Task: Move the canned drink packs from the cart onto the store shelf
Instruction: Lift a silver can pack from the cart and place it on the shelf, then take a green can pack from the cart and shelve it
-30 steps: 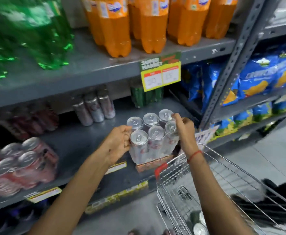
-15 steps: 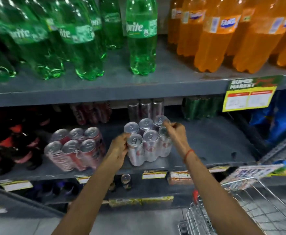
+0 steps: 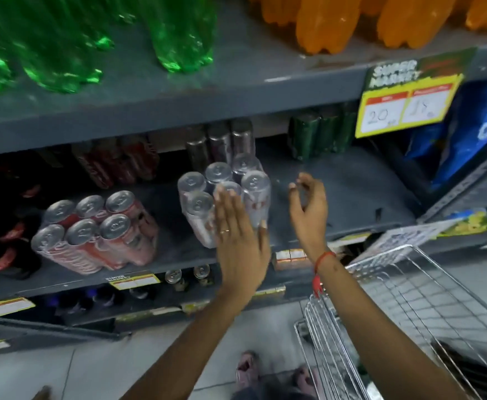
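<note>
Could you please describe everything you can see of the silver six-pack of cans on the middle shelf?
The silver six-pack of cans is six slim metal cans with pull-tab tops, two rows of three in clear shrink-wrap. It stands upright on the grey metal shelf, right of the red six-pack of cans. The left hand lies flat against its front; the right hand is open, apart.

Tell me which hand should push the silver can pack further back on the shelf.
Left. The left hand is flat against the front of the silver can pack; the right hand hangs open beside it, touching nothing.
</note>
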### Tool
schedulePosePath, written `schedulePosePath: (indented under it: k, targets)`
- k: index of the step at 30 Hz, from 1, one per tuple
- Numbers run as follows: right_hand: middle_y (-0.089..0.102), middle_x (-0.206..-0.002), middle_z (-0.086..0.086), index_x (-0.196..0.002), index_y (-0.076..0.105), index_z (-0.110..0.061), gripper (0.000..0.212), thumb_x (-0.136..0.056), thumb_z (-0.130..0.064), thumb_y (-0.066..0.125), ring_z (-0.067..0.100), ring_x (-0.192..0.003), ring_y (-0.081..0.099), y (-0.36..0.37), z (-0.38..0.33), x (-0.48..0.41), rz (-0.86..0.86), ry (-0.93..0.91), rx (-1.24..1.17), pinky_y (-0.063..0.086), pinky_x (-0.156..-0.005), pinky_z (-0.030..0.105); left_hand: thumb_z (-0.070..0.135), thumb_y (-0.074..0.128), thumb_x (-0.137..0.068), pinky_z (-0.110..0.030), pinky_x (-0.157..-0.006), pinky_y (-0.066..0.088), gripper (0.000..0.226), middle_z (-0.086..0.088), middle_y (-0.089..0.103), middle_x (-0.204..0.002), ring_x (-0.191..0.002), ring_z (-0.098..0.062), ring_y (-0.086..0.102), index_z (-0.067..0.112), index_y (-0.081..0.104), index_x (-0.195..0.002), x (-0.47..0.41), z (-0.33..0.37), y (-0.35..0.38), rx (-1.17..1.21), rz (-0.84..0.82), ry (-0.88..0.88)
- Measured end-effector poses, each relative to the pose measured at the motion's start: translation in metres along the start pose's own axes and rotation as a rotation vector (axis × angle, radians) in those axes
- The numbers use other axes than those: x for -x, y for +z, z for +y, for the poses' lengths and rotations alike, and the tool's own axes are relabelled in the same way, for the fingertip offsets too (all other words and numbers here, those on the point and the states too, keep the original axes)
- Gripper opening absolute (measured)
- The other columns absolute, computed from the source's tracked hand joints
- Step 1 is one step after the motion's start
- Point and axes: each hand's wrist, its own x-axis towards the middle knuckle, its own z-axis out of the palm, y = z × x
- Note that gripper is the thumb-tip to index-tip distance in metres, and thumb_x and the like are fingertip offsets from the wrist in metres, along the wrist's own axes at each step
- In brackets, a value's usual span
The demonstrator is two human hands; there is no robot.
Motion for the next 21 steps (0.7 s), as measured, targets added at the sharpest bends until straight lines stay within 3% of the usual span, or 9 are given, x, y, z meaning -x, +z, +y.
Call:
schedulePosePath:
  k: [3,5,9,12,14,16,18,21]
  targets:
    - [0.057,-0.116,0.009,-0.122,0.054,-0.004,0.035,-0.096,-0.026,0.047,0.030,-0.114,0.056,-0.043,0.037,0.019,0.138,-0.067,0.087,0.045,-0.102,0.046,0.029,0.039,-0.089,-0.043,-0.120,0.011,0.071,-0.021,0.012,-0.157,-0.147,-0.030,0.007,-0.004,0.015,-0.147,0.026,0.031,0.048,0.026,-0.196,0.158]
    - [0.060,-0.115,0.014,-0.120,0.056,-0.003,0.032,-0.097,-0.019,0.041,0.032,-0.111,0.056,-0.077,0.066,0.033,0.218,-0.073,0.195,0.045,-0.099,0.048,0.025,0.040,-0.083,-0.045,-0.118,0.014,0.073,-0.021,0.015,-0.157,-0.146,-0.029,0.007,-0.004,0.018,-0.146,0.044,0.048,0.083,0.005,-0.359,0.270]
    - [0.061,-0.111,0.021,-0.115,0.056,0.000,0.032,-0.093,-0.010,0.034,0.031,-0.102,0.051,-0.147,0.127,0.075,0.299,-0.026,0.416,0.040,-0.093,0.043,0.027,0.032,-0.077,-0.052,-0.113,0.028,0.073,-0.026,0.028,-0.151,-0.141,-0.038,0.026,-0.008,0.031,-0.141,0.082,0.078,0.149,-0.010,-0.707,0.409]
    - [0.062,-0.119,0.021,-0.118,0.055,0.000,0.034,-0.093,-0.010,0.035,0.029,-0.108,0.049,-0.189,0.168,0.113,0.349,0.108,0.549,0.035,-0.097,0.040,0.024,0.033,-0.091,-0.040,-0.120,0.011,0.066,-0.026,0.008,-0.156,-0.147,-0.035,0.009,-0.008,0.014,-0.146,0.107,0.104,0.185,-0.040,-0.972,0.466]
    - [0.059,-0.125,0.021,-0.122,0.054,0.000,0.036,-0.095,-0.015,0.034,0.031,-0.115,0.050,-0.211,0.194,0.139,0.372,0.235,0.592,0.034,-0.102,0.040,0.023,0.035,-0.096,-0.036,-0.121,0.001,0.068,-0.023,-0.007,-0.158,-0.148,-0.031,-0.006,-0.006,0.000,-0.147,0.125,0.120,0.209,-0.053,-1.185,0.435]
    - [0.053,-0.134,0.023,-0.129,0.050,0.000,0.040,-0.097,-0.020,0.035,0.037,-0.123,0.048,-0.229,0.221,0.166,0.369,0.419,0.640,0.034,-0.107,0.044,0.023,0.035,-0.097,-0.037,-0.121,0.003,0.069,-0.023,-0.010,-0.158,-0.147,-0.032,-0.005,-0.005,-0.003,-0.148,0.147,0.133,0.230,-0.089,-1.392,0.353]
    - [0.045,-0.143,0.024,-0.137,0.043,0.000,0.045,-0.099,-0.022,0.041,0.038,-0.132,0.041,-0.242,0.248,0.192,0.330,0.631,0.691,0.031,-0.113,0.046,0.022,0.038,-0.096,-0.038,-0.119,0.016,0.066,-0.026,0.004,-0.157,-0.146,-0.035,0.009,-0.007,0.007,-0.147,0.169,0.139,0.250,-0.113,-1.504,0.226]
    - [0.031,-0.153,0.026,-0.146,0.028,0.003,0.063,-0.096,-0.027,0.050,0.039,-0.141,0.029,-0.259,0.274,0.226,0.291,0.941,0.698,0.024,-0.118,0.046,0.017,0.040,-0.095,-0.037,-0.104,0.038,0.051,-0.030,0.036,-0.145,-0.131,-0.037,0.041,-0.005,0.033,-0.141,0.195,0.142,0.270,-0.079,-1.582,0.046]
